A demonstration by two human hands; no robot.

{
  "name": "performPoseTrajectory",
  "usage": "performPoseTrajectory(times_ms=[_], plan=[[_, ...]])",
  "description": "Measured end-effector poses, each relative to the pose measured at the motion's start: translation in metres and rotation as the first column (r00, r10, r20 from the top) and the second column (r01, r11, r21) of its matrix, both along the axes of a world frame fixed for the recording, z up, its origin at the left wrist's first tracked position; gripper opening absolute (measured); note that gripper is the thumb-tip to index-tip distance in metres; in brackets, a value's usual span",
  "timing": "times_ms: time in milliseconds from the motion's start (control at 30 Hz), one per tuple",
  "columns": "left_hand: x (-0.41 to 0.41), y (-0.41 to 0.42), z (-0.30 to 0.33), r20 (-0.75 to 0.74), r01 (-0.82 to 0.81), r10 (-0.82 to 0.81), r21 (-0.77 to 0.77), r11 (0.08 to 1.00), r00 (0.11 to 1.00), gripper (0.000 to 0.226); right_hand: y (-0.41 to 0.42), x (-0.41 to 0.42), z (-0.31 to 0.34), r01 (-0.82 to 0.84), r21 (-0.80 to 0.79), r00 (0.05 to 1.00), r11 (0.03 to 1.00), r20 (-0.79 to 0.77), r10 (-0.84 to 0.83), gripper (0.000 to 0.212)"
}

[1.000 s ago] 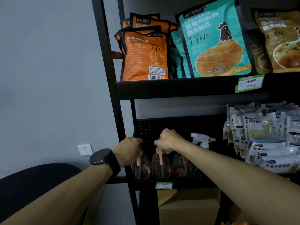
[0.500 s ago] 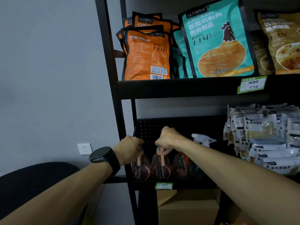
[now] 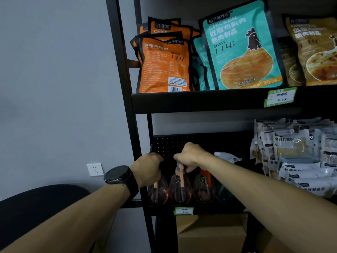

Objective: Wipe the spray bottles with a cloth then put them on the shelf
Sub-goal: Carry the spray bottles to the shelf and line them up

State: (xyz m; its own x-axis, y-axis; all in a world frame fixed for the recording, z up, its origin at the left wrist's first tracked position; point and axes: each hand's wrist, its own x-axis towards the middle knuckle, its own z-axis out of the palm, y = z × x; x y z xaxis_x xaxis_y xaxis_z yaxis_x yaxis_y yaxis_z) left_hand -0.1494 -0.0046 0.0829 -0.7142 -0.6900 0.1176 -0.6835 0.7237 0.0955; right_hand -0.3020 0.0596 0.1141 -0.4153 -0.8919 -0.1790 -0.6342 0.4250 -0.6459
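Down on the shelf (image 3: 200,209), two spray bottles are gripped by their tops: left hand (image 3: 148,168) apparently on one (image 3: 157,190), right hand (image 3: 190,156) on another (image 3: 180,189).

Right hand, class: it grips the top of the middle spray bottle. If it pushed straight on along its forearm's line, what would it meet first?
Probably the black perforated back panel behind the right hand and middle spray bottle; depth is unclear.

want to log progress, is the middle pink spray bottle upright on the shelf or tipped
Upright. The middle pink spray bottle stands on the lower shelf, orange neck pointing up, with the right hand gripping its top.
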Motion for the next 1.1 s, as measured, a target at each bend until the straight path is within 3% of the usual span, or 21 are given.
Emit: performPoseTrajectory(times_ms=[133,300,500,667,800,1000,1100], plan=[[-0.007,0.004,0.014,-0.025,0.034,-0.034,-0.005,0.999,0.999,0.047,0.014,-0.022,0.014,0.013,-0.096,0.967,0.995,-0.252,-0.037,0.028],[-0.027,0.017,0.022,-0.081,0.135,-0.135,0.005,0.991,0.988,0.059,0.034,-0.055,0.019,0.044,-0.123,0.936,0.991,-0.343,-0.084,0.038],[-0.050,0.021,0.009,-0.072,0.167,-0.163,0.058,0.984,0.984,0.060,0.053,-0.087,0.017,0.050,-0.187,0.962,0.981,-0.256,-0.098,0.021],[-0.056,0.017,0.000,-0.049,0.154,-0.151,0.057,0.986,0.987,0.040,0.057,-0.084,0.003,-0.023,-0.102,0.979,0.995,-0.205,0.002,0.020],[-0.056,0.013,-0.004,-0.059,0.148,-0.145,0.047,0.988,0.988,0.036,0.048,-0.078,-0.010,-0.047,-0.060,0.992,0.997,-0.119,0.040,0.022],[-0.057,0.012,-0.002,-0.075,0.175,-0.172,0.031,0.984,0.982,0.037,0.044,-0.078,-0.009,-0.026,-0.065,0.997,0.998,-0.080,0.021,0.023],[-0.061,0.015,0.002,-0.102,0.209,-0.208,0.004,0.978,0.973,0.039,0.046,-0.090,0.003,0.055,-0.160,0.992,0.986,-0.102,-0.071,0.020]])
